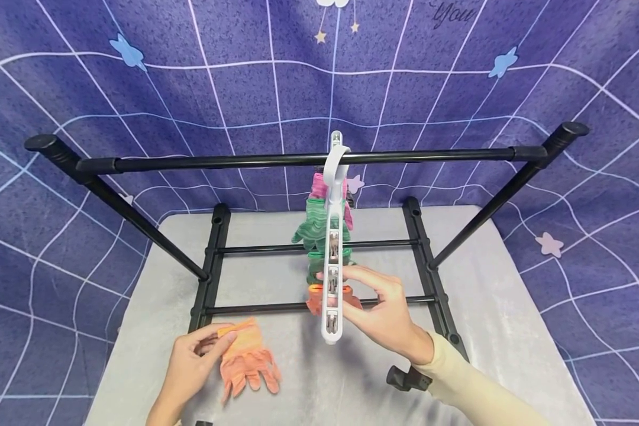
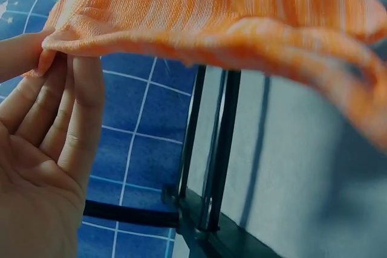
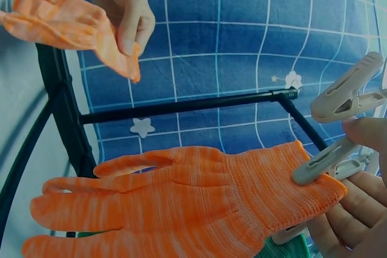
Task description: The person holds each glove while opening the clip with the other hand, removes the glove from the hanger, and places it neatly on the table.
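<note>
My left hand (image 1: 189, 361) pinches an orange knitted glove (image 1: 245, 358) by its cuff, and the glove's fingers dangle. A white clip hanger (image 1: 334, 204) hooks over the black rail. At the hanger's near end, my right hand (image 1: 386, 310) grips around a clip (image 3: 320, 164), thumb on one side and fingers on the other. That clip bites the cuff of a second orange glove (image 3: 175, 203), which hangs down. Behind it on the hanger hang green gloves (image 1: 315, 222) and a pink glove (image 1: 319, 184). The hanger partly hides them in the head view.
A black rack with a top rail (image 1: 223, 161) and lower bars (image 1: 261, 308) stands on a pale grey surface (image 1: 293, 367). Purple-blue cloth (image 1: 165, 94) with a grid and stars hangs behind. A dark fitting (image 1: 402, 378) shows beside my right wrist.
</note>
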`<move>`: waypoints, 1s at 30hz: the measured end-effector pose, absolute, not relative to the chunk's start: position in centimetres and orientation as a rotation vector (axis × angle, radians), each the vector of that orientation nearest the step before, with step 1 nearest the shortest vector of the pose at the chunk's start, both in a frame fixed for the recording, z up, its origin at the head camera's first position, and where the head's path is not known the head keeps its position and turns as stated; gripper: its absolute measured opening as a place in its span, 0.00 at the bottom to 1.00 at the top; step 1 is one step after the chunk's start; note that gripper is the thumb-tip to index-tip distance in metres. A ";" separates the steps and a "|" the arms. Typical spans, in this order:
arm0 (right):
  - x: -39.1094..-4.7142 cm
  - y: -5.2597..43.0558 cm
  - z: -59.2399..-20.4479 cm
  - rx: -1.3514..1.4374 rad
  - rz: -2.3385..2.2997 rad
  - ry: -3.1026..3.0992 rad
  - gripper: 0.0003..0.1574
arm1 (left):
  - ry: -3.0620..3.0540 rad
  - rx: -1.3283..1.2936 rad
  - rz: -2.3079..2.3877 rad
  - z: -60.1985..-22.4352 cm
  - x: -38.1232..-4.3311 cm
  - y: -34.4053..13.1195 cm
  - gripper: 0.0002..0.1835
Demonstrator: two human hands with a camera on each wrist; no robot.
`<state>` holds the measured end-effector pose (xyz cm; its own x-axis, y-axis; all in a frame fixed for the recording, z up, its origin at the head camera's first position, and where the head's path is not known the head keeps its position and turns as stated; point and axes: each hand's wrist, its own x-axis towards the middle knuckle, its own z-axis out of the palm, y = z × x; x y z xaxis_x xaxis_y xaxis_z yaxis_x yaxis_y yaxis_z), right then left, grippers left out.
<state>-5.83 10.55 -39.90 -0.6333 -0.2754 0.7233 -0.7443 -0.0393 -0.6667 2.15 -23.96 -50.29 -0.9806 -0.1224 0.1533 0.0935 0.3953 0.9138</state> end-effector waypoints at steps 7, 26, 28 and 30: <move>-5.8 10.7 -39.9 1.071 1.694 -1.888 0.28 | -2.553 0.055 -1.679 -50.8 2.0 -25.0 0.08; -5.7 10.7 -39.8 1.057 1.677 -1.888 0.28 | -2.778 0.139 -1.688 -53.1 1.2 -27.5 0.15; -5.7 10.7 -39.8 1.058 1.683 -1.884 0.28 | -2.798 0.146 -1.655 -53.5 1.0 -27.7 0.15; -5.7 10.7 -39.9 1.056 1.686 -1.883 0.28 | -2.821 0.145 -1.621 -53.8 0.7 -27.9 0.15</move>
